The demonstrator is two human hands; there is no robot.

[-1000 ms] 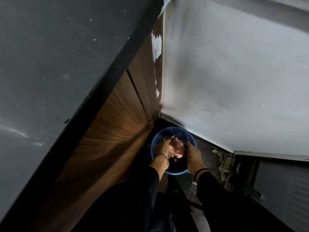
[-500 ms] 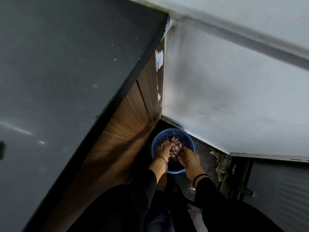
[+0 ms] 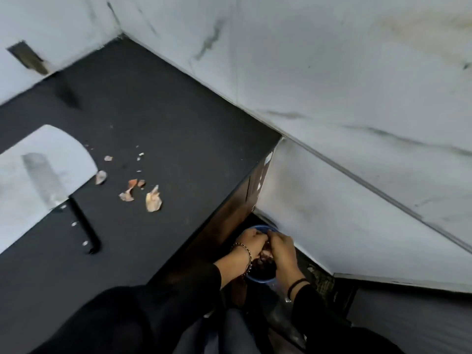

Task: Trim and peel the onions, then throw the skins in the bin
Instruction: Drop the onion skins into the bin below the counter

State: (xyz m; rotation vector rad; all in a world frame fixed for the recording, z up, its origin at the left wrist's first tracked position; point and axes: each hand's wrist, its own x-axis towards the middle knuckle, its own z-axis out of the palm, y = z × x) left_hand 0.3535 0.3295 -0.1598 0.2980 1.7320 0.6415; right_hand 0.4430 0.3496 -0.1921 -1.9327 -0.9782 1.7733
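A small blue bin (image 3: 261, 279) stands on the floor in the corner between the wooden cabinet side and the white wall. Both my hands hover over its mouth, close together. My left hand (image 3: 251, 241), with a bead bracelet on the wrist, and my right hand (image 3: 282, 250), with a black band, have their fingers curled round pinkish onion skins (image 3: 263, 253) between them. More skins lie dark inside the bin. Several loose onion skins (image 3: 153, 199) are scattered on the black countertop (image 3: 178, 139) up to the left.
A white cutting board (image 3: 69, 152) lies at the counter's left edge with a black-handled knife (image 3: 85, 227) across it. White tiled walls close the corner behind. A crumpled cloth (image 3: 321, 279) lies on the floor right of the bin.
The view has swung up and left, bringing the countertop, board, knife and loose skins into sight. My hands have stayed over the bin and drawn closer together.
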